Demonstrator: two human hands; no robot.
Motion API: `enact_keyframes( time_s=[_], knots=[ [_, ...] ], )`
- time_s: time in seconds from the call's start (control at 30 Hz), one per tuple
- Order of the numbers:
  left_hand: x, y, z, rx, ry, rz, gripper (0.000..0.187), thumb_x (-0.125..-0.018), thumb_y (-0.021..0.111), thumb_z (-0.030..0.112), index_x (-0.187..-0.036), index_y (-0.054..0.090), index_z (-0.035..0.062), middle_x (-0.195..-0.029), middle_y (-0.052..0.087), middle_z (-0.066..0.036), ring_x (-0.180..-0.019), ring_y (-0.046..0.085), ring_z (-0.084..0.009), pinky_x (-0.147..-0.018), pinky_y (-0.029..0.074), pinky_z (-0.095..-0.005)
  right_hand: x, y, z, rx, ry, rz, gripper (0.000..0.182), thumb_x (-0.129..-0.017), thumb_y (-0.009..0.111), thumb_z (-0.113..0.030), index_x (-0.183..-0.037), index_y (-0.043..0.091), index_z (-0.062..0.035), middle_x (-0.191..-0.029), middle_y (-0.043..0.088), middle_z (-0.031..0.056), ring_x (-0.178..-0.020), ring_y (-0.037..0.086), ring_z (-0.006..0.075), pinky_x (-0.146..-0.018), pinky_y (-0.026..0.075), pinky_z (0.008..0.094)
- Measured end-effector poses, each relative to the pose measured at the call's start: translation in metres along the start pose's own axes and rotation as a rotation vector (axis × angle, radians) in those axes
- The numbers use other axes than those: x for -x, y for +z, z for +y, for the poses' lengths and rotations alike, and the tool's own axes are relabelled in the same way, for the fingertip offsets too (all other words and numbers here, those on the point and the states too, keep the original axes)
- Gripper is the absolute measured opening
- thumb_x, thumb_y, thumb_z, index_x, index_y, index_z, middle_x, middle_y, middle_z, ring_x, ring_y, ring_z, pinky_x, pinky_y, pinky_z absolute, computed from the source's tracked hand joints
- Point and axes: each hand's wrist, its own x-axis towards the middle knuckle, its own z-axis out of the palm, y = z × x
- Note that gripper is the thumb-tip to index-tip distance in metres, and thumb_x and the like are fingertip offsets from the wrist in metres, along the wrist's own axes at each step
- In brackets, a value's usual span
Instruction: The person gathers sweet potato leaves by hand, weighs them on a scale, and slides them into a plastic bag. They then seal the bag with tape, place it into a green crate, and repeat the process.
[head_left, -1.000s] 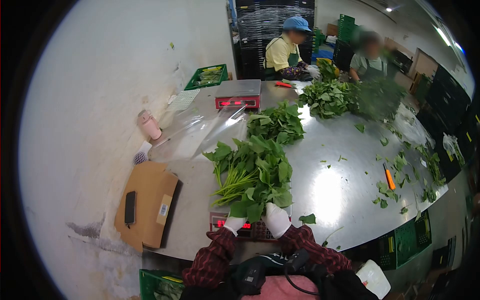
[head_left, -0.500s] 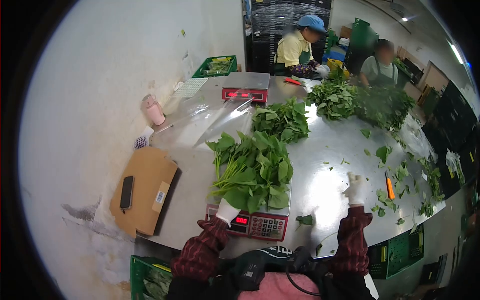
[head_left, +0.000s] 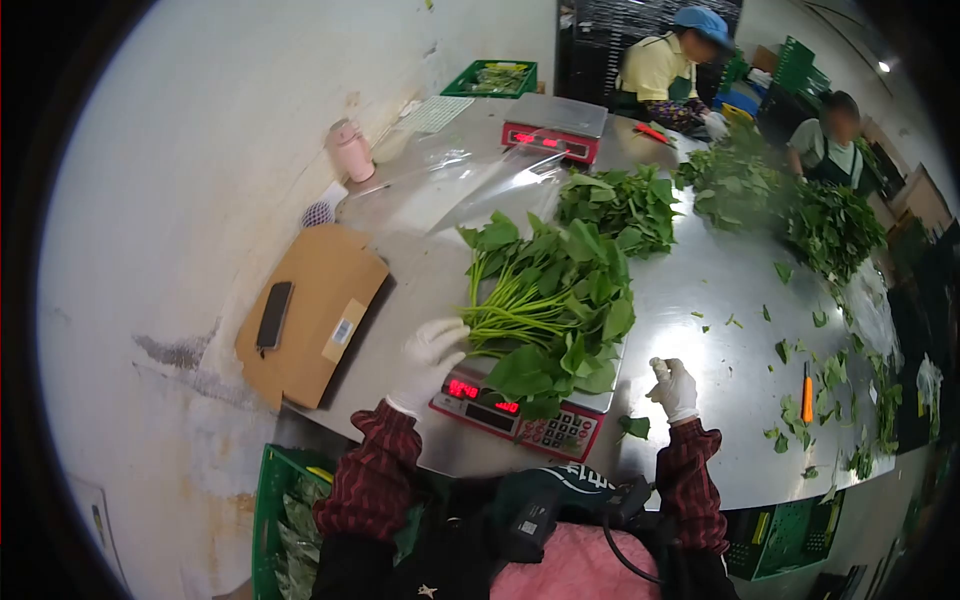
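A bundle of leafy green stems (head_left: 545,310) lies on the red weighing scale (head_left: 565,432), leaves to the right and cut stems to the left. The scale's display (head_left: 482,396) glows with red digits. My left hand (head_left: 430,362), in a white glove, has its fingers apart, fingertips right at the stem ends. To the right of the scale, over the metal table (head_left: 690,290), my right hand (head_left: 674,390) is gloved too, its fingers curled in with nothing showing in them. A loose leaf (head_left: 634,426) lies between that hand and the scale.
Left stands a cardboard piece (head_left: 310,310) with a phone (head_left: 273,315). Behind are another leafy bunch (head_left: 620,208), a second scale (head_left: 555,128) and plastic film (head_left: 450,185). An orange-handled knife (head_left: 807,395) lies right among scraps. Two people work across the table.
My left hand has come out from under the leaves to the stem ends, fingers spread. My right hand's fingers have curled in. The scale's display no longer shows just zero; the view has tilted.
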Motion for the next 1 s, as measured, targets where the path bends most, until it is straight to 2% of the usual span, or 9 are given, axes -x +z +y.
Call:
enact_keyframes(
  time_s=[0.07, 0.2, 0.37, 0.4, 0.57, 0.63, 0.77, 0.9, 1.0],
  knots=[
    [-0.009, -0.016, 0.013, -0.321, 0.091, -0.008, 0.056, -0.066, 0.071, 0.012, -0.121, 0.056, 0.0178, -0.128, 0.049, -0.011, -0.119, 0.045, -0.0317, -0.099, 0.037, -0.0428, -0.010, 0.011, 0.007, -0.043, -0.028, -0.038, 0.048, -0.088, 0.054, -0.045, -0.097, 0.055, 0.0017, -0.053, 0.060, 0.0093, -0.045, 0.061, 0.0169, -0.045, 0.047, 0.0275],
    [-0.033, -0.006, 0.022, -0.400, 0.163, -0.246, 0.079, -0.062, 0.075, 0.017, -0.133, 0.044, 0.0294, -0.144, 0.027, -0.016, -0.131, 0.026, -0.0406, -0.107, 0.026, -0.0480, -0.022, 0.028, 0.001, -0.107, -0.026, -0.092, 0.049, -0.088, 0.052, -0.048, -0.099, 0.053, 0.0005, -0.052, 0.060, 0.0083, -0.047, 0.061, 0.0171, -0.049, 0.047, 0.0282],
    [-0.056, 0.008, 0.021, -0.380, 0.216, -0.319, 0.075, -0.064, 0.072, 0.014, -0.133, 0.044, 0.0251, -0.145, 0.027, -0.016, -0.133, 0.025, -0.0387, -0.107, 0.026, -0.0431, -0.023, 0.033, 0.004, -0.343, 0.062, -0.075, 0.031, -0.088, 0.058, -0.025, -0.098, 0.054, 0.0042, -0.060, 0.060, 0.0104, -0.044, 0.059, 0.0165, -0.040, 0.046, 0.0255],
    [-0.061, 0.005, 0.018, -0.250, 0.165, -0.353, 0.072, -0.067, 0.071, 0.013, -0.133, 0.045, 0.0247, -0.144, 0.028, -0.016, -0.132, 0.027, -0.0380, -0.107, 0.027, -0.0426, -0.020, 0.031, -0.001, -0.421, 0.110, -0.093, 0.024, -0.086, 0.059, -0.017, -0.097, 0.054, 0.0045, -0.065, 0.060, 0.0109, -0.044, 0.059, 0.0170, -0.040, 0.046, 0.0259],
    [-0.113, -0.010, 0.030, 0.017, 0.074, -0.288, 0.047, -0.076, 0.063, 0.009, -0.123, 0.055, 0.0134, -0.128, 0.050, -0.013, -0.119, 0.047, -0.0278, -0.100, 0.037, -0.0352, -0.008, 0.030, 0.002, -0.476, 0.126, -0.187, 0.024, -0.090, 0.055, -0.021, -0.093, 0.057, 0.0025, -0.067, 0.060, 0.0093, -0.044, 0.058, 0.0151, -0.040, 0.045, 0.0241],
    [-0.145, -0.004, 0.028, -0.030, 0.158, -0.298, 0.044, -0.077, 0.062, 0.009, -0.121, 0.056, 0.0121, -0.124, 0.053, -0.012, -0.115, 0.050, -0.0270, -0.098, 0.039, -0.0346, -0.005, 0.030, 0.007, -0.607, 0.086, -0.134, 0.027, -0.092, 0.053, -0.025, -0.090, 0.058, 0.0021, -0.067, 0.061, 0.0093, -0.044, 0.057, 0.0135, -0.042, 0.045, 0.0237],
    [-0.219, 0.027, 0.014, -0.034, 0.320, -0.347, 0.039, -0.078, 0.061, 0.010, -0.117, 0.058, 0.0091, -0.116, 0.057, -0.012, -0.103, 0.056, -0.0267, -0.091, 0.043, -0.0336, -0.005, 0.022, 0.038, -0.473, 0.210, -0.076, 0.033, -0.093, 0.050, -0.029, -0.087, 0.059, 0.0015, -0.066, 0.062, 0.0084, -0.045, 0.056, 0.0125, -0.042, 0.043, 0.0243],
    [-0.295, 0.080, 0.000, 0.068, 0.086, -0.430, 0.032, -0.082, 0.059, 0.008, -0.113, 0.060, 0.0024, -0.109, 0.060, -0.013, -0.092, 0.061, -0.0213, -0.085, 0.046, -0.0301, -0.010, 0.037, 0.133, -0.385, 0.167, 0.121, 0.031, -0.094, 0.048, -0.023, -0.086, 0.058, 0.0045, -0.072, 0.065, 0.0125, -0.046, 0.057, 0.0144, -0.040, 0.044, 0.0257],
    [-0.362, 0.133, -0.036, 0.069, 0.046, -0.405, 0.029, -0.083, 0.057, 0.012, -0.110, 0.062, 0.0036, -0.103, 0.064, -0.013, -0.092, 0.062, -0.0214, -0.084, 0.046, -0.0306, 0.001, -0.001, 0.115, -0.584, 0.364, 0.249, 0.025, -0.092, 0.049, -0.015, -0.081, 0.058, 0.0054, -0.068, 0.065, 0.0122, -0.041, 0.055, 0.0148, -0.039, 0.043, 0.0260]
  ],
)
